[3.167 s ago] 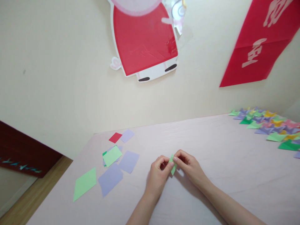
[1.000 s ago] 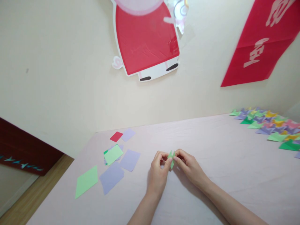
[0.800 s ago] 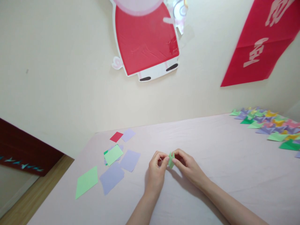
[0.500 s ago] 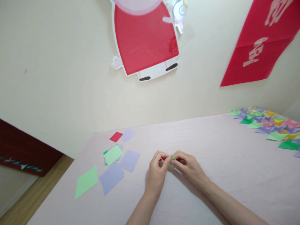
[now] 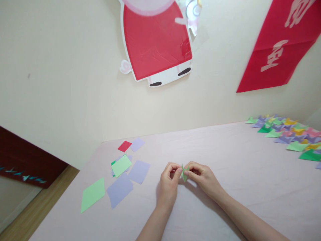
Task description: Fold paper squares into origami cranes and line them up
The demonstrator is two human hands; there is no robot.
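Observation:
A small folded piece of green paper [image 5: 184, 173] is pinched between both my hands above the pale pink table [image 5: 240, 160]. My left hand [image 5: 168, 185] grips its left side with thumb and fingers closed. My right hand [image 5: 202, 177] grips its right side the same way. Most of the paper is hidden by my fingertips.
Loose flat paper squares lie to the left: a light green one [image 5: 93, 198], lilac ones [image 5: 119, 190], another green one [image 5: 121, 165] and a red one [image 5: 124, 146]. Several folded paper shapes in many colours [image 5: 288, 134] cover the far right. The table's left edge drops to a wooden floor [image 5: 32, 214].
The green paper has become smaller and more tightly folded between my fingers. Both hands have stayed in almost the same spot.

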